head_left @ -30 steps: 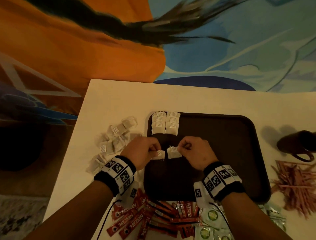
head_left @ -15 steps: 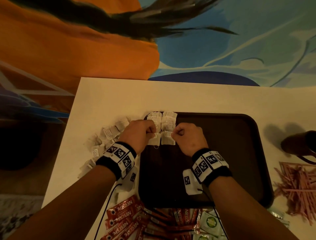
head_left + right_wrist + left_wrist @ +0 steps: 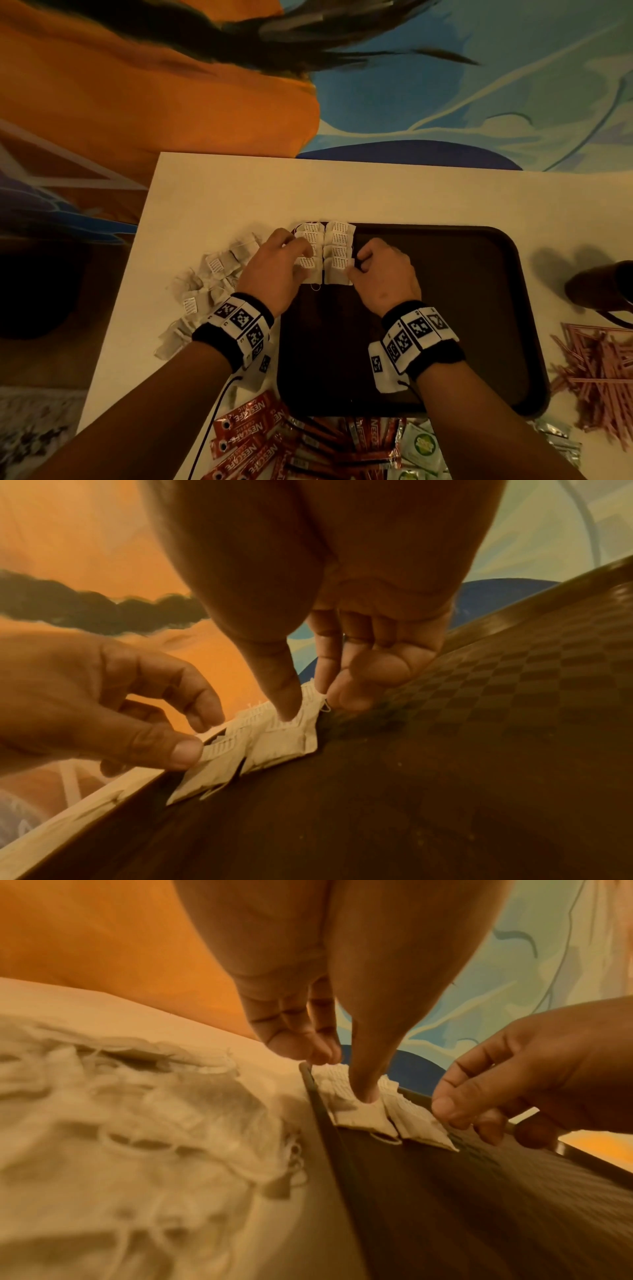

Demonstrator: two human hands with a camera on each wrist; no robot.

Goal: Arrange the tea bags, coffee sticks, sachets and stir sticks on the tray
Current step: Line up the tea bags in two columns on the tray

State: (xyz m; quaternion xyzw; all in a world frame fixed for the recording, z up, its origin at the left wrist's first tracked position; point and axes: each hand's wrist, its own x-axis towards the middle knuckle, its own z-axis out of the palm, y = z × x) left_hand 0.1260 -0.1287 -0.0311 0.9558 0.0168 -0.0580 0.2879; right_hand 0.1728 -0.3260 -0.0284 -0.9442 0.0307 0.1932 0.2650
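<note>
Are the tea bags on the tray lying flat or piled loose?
Flat: the tea bags lie in two neat overlapping columns at the tray far-left corner, under the left hand and right hand.

The left hand (image 3: 274, 274) is covering part of the left column of tea bags (image 3: 310, 263). The mug (image 3: 603, 287) is running off the right edge, and the coffee sticks (image 3: 274, 448) and sachets (image 3: 423, 448) off the bottom. The loose tea bags (image 3: 143, 1123) are blurring together in the left wrist view.
</note>
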